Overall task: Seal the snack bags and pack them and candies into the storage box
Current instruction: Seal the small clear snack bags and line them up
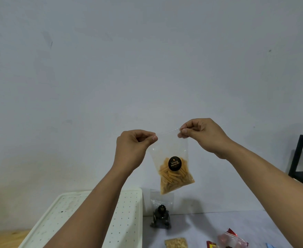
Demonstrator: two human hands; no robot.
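I see left hand [131,149] and right hand [203,136] pinching top corners of snack bag [174,169], lifted above storage box [129,212].

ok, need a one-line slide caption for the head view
Both hands, left hand and right hand, pinch the top of a clear snack bag above the white storage box.

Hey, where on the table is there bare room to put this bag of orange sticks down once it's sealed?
Bare table lies right of the dark snack bag leaning at the wall, behind the red packets. The near edge is crowded: peanut bag, red packets, something blue. The white box fills the left.
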